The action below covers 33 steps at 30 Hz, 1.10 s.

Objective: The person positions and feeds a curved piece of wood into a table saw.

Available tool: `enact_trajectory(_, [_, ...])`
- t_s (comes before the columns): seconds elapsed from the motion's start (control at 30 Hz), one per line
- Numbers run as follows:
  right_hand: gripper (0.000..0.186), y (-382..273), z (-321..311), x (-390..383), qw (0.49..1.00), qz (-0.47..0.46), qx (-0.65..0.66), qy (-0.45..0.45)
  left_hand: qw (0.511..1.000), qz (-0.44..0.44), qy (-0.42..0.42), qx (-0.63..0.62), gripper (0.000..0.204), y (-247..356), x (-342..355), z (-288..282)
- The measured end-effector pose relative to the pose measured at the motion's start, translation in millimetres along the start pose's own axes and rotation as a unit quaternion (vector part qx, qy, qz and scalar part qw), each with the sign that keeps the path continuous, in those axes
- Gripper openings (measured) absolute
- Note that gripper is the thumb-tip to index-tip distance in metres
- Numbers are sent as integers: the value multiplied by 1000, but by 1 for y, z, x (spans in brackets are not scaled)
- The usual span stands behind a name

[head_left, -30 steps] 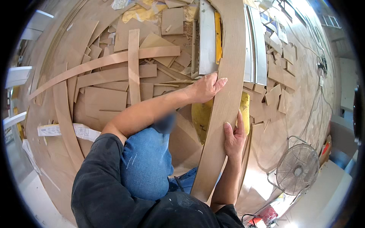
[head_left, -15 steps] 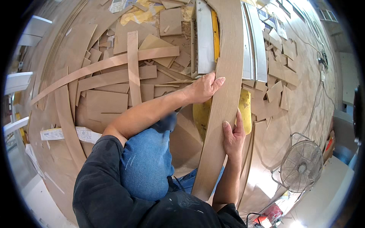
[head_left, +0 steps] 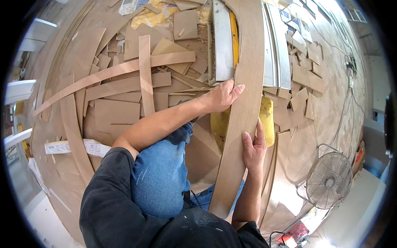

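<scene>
As I look down past my black shirt (head_left: 186, 231), my knee in blue jeans (head_left: 158, 177) bulges up on the left, and the long brown plank (head_left: 247, 108) slants past it; its lower end sits against my body, over the other jeans leg, and its length runs away from me between both hands; here is my right hand (head_left: 254, 152), the nearer one, holding the right edge, thumb flat on the top face, one finger stretched straight along the side, those two parted; whether the rest press from below, I cannot tell; farther up, my left hand (head_left: 223, 96) clasps the opposite edge, knuckles bent, thumb laid across the face, fingertips hidden; over to the right stands a round wire fan (head_left: 328, 182); beneath the plank a scuffed yellow piece (head_left: 266, 120) shows on either side; to the left, a white printed strip (head_left: 96, 147) lies by a brown board; beyond it a long curved strip (head_left: 111, 71) meets a shorter strip (head_left: 145, 74), among scattered offcuts; ahead, the plank runs between two silvery metal panels, left (head_left: 223, 45) and right (head_left: 278, 49), with a yellow bar (head_left: 234, 37) just beside it; off right, cables (head_left: 350, 82) trail along the floor.
</scene>
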State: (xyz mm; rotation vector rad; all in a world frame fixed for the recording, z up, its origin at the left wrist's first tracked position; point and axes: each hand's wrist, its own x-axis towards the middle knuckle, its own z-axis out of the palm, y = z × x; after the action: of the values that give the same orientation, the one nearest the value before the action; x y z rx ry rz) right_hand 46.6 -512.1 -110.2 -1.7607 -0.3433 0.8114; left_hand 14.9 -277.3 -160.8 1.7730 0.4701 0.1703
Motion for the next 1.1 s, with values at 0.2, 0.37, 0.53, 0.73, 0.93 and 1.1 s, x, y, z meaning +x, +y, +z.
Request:
enact_trajectory(0.2, [65, 6, 0, 2, 999, -15, 32, 2, 1000, -10, 12, 13, 56, 0, 1, 3])
enact_trajectory(0.37, [66, -5, 2, -1, 1000, 30, 7, -2, 1000, -19, 0, 5, 55, 7, -3, -3])
enact_trajectory(0.53, [67, 4, 1, 0, 1000, -1, 19, 7, 1000, -21, -1, 23, 54, 4, -1, -1])
enact_trajectory(0.73, [65, 1, 3, -1, 1000, 0, 4, 8, 1000, -17, 6, 10, 55, 2, -3, 0])
enact_trajectory(0.93, [65, 7, 2, 1, 999, -37, 11, 5, 999, -38, -28, 1, 58, 6, -2, -3])
enact_trajectory(1.1, [66, -11, 3, 4, 1000, 4, 28, -3, 999, -18, 0, -28, 58, 7, 5, -5])
